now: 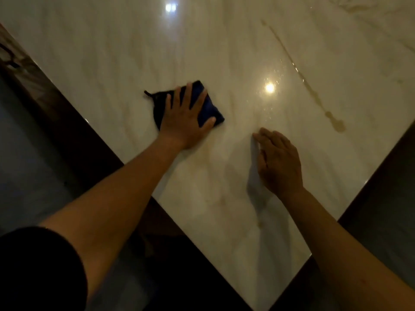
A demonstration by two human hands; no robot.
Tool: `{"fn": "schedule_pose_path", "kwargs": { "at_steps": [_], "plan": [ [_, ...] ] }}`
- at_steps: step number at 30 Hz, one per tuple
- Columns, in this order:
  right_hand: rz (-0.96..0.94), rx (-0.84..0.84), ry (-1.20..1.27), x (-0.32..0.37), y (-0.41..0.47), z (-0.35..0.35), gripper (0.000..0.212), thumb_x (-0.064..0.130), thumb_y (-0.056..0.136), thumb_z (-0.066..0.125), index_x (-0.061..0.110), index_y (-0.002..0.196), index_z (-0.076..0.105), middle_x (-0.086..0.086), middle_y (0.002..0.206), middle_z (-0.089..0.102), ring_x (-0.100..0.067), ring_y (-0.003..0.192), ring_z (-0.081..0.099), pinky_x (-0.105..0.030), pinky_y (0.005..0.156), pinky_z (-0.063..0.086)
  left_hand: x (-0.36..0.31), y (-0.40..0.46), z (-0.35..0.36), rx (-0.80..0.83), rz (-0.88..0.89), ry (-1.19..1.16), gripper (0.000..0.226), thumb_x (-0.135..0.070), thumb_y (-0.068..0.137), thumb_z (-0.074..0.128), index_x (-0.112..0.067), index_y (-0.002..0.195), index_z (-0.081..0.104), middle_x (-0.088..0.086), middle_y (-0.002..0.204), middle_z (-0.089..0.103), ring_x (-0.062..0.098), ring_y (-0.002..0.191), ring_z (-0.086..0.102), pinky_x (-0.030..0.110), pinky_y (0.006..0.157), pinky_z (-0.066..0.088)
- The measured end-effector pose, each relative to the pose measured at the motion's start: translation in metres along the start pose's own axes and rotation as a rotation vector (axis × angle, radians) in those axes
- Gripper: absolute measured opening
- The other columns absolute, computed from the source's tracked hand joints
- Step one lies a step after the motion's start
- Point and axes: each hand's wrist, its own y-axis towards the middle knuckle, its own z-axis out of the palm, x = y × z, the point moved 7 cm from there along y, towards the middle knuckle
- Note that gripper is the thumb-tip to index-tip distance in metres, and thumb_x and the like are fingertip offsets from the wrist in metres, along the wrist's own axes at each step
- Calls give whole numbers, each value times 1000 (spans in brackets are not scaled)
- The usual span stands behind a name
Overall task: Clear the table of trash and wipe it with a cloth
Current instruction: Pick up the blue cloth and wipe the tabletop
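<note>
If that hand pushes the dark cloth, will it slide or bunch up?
Probably slide: the left hand presses the cloth flat on the glossy table. It looks soft and floppy, with a loose corner trailing, so lifted it would likely droop.

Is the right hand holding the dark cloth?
No, the left hand presses flat on the cloth, while the right hand rests on the bare table.

— What can't we make out here?
— Our left hand [184, 117] covers most of the dark cloth [212, 108]. The bench [112, 52] runs off the top edge.
— And beside it?
— Too dim and blurred to tell.
</note>
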Motion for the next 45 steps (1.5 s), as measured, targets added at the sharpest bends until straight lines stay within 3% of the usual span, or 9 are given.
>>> {"fn": "schedule_pose_path", "kwargs": {
  "at_steps": [9, 13, 20, 28, 33, 37, 39, 42, 45],
  "plan": [
    [-93, 4, 80, -4, -36, -13, 49, 25, 94, 36, 12, 136, 55, -7, 137, 58, -25, 129, 50, -37, 109, 40, -130, -212, 30, -31, 193, -128, 83, -68, 93, 37, -29, 160, 8, 10, 167, -5, 36, 153, -8, 59, 120, 6],
    [-136, 30, 114, -38, -82, -23, 44, 19, 97, 41, 11, 138, 52, -9, 143, 50, -23, 134, 44, -40, 110, 40, -126, -218, 33, -45, 241, -71, 81, -71, 92, 37, -32, 159, 13, 6, 168, 1, 34, 153, -1, 57, 121, 8],
    [-208, 52, 125, -87, -126, -27, 50, 19, 95, 45, 9, 144, 45, -12, 152, 41, -30, 144, 31, -47, 116, 32, -100, -175, 29, -55, -165, -15, 82, -71, 93, 18, -27, 160, 2, 10, 167, -7, 37, 152, -3, 55, 122, 0],
    [-195, 82, 118, -88, -124, -33, 51, 13, 94, 54, 10, 144, 45, -9, 153, 39, -27, 145, 29, -42, 118, 29, -237, -313, 53, 1, 128, -168, 89, -68, 91, 42, -30, 160, 1, 10, 166, -13, 37, 151, -14, 62, 119, 5],
    [-89, 71, 245, -60, -129, -51, 39, 19, 97, 51, 16, 136, 53, -8, 142, 49, -23, 132, 44, -44, 106, 44, -224, -302, 38, -31, 141, -325, 75, -63, 99, 29, -30, 160, -1, 3, 167, -12, 26, 153, -12, 52, 123, 5],
    [-122, 26, 231, 16, -189, -55, 44, 40, 94, 44, 18, 130, 59, -6, 135, 56, -23, 124, 52, -39, 101, 46, -155, -306, 14, -298, -244, -580, 58, -24, 95, 36, -23, 153, 35, 10, 162, 23, 28, 149, 23, 49, 118, 30],
    [-155, 159, 79, 43, -223, -26, 61, 55, 93, 41, 18, 141, 48, -11, 149, 44, -28, 138, 41, -43, 112, 34, -127, -312, 16, -298, -369, -582, 55, -18, 92, 34, -21, 146, 46, 10, 157, 33, 29, 145, 29, 53, 113, 36],
    [-248, 231, -88, 38, -228, 5, 79, 69, 93, 28, 22, 156, 23, -12, 163, 14, -32, 150, 13, -55, 119, 15, -119, -310, 23, -239, -300, -473, 52, -18, 94, 37, -20, 145, 48, 13, 156, 36, 31, 146, 28, 54, 117, 31],
    [-262, 246, -166, -3, -176, 4, 79, 72, 91, 18, 29, 157, 10, -5, 165, 3, -33, 151, 4, -60, 118, 8, -123, -297, 21, -237, -218, -389, 52, -23, 93, 43, -20, 144, 48, 17, 153, 38, 36, 144, 31, 54, 117, 29]
  ]
}}
